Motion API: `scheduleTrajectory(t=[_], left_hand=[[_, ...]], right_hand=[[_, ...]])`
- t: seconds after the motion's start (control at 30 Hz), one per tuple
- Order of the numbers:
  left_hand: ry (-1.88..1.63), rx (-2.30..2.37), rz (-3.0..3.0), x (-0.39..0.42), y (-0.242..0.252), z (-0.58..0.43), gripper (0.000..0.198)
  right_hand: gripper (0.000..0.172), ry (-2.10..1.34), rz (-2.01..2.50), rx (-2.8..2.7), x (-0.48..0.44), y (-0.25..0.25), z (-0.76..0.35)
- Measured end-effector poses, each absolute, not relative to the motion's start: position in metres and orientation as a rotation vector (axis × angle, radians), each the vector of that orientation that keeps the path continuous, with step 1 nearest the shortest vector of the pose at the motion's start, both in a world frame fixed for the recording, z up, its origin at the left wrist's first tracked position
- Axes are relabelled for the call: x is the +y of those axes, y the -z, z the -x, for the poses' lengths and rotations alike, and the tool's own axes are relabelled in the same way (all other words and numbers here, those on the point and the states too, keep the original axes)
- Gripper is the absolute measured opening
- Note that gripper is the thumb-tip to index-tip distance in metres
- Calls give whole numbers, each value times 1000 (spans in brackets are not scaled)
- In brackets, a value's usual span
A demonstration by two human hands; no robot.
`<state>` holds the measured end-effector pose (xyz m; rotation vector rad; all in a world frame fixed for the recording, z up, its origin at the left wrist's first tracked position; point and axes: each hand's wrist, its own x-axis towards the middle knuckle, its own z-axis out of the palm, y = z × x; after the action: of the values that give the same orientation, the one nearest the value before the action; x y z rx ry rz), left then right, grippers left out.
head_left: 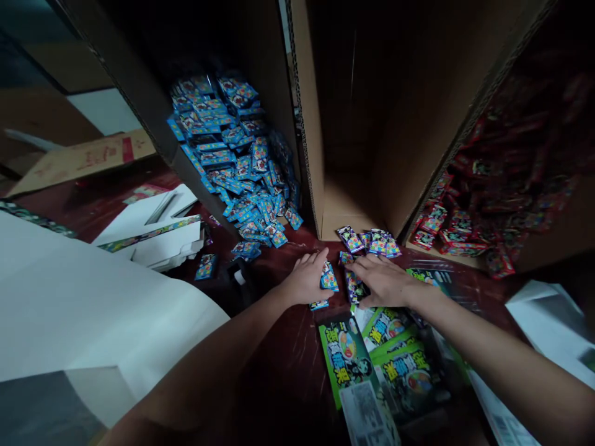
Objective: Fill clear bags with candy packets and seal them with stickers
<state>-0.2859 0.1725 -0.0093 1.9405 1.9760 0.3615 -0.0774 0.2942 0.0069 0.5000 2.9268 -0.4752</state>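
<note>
1. Head view, ctr. of frame: L hand [304,279] is curled narrow over blue packets [329,277]; R hand [383,282] lies half-spread upon dark packets [354,290]. If either grip really holds, I cannot tell.
2. Done, I judge: blue pile [223,142] in left carton [267,68], upper left; red pile [465,229] in right carton [576,217], far right. Remaining: pcs under hands, on surface [292,347], and purple packets [377,241] at mouth of middle carton [307,80].
3. Qty: 3 cartons, approx. 4 purple packets, min. 3 green packs [343,350] lower ctr.; 2 blue packets visible by L hand; piles uncountable.

Blue packets [329,277], purple packets [350,239], red packets [434,219], green-and-black cartons [344,356]
</note>
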Motion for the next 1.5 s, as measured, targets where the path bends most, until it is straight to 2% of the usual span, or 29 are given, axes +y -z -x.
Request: scheduleTrajectory(t=[0.23, 0.43, 0.67, 0.7, 0.83, 0.97, 1.07, 1.13, 1.23, 1.27, 1.5], left_hand=[[-460, 1781, -1977, 171, 23, 287, 93], [-352, 1851, -1971, 156, 20, 292, 79], [-280, 2027, -1952, 151, 8, 289, 70], [-274, 2076, -1935, 151, 8, 288, 70], [-260, 2206, -1852, 149, 11, 285, 81], [-272, 2286, -1803, 139, 19, 281, 82], [-323, 2351, -1757, 124, 26, 284, 81], [-356, 2355, -1743, 116, 30, 290, 81], [-379, 2293, -1767, 117, 32, 296, 82], [-392, 2269, -1780, 121, 32, 296, 84], [-450, 2198, -1808, 164, 32, 291, 99]], right_hand=[[90, 486, -596, 2980, 296, 7, 74], [83, 489, -595, 3016, 292, 9, 77], [91, 506, -664, 3037, 285, 3, 93], [87, 498, -715, 3037, 284, 2, 94], [49, 403, -1192, 2904, 276, 6, 107], [39, 394, -1288, 2788, 260, 12, 122], [40, 431, -1152, 2841, 252, 2, 104], [44, 530, -895, 2889, 251, -7, 77], [87, 740, -440, 2776, 255, -13, 34], [93, 767, -384, 2725, 257, -12, 24], [80, 822, -606, 2811, 281, -9, 50]])
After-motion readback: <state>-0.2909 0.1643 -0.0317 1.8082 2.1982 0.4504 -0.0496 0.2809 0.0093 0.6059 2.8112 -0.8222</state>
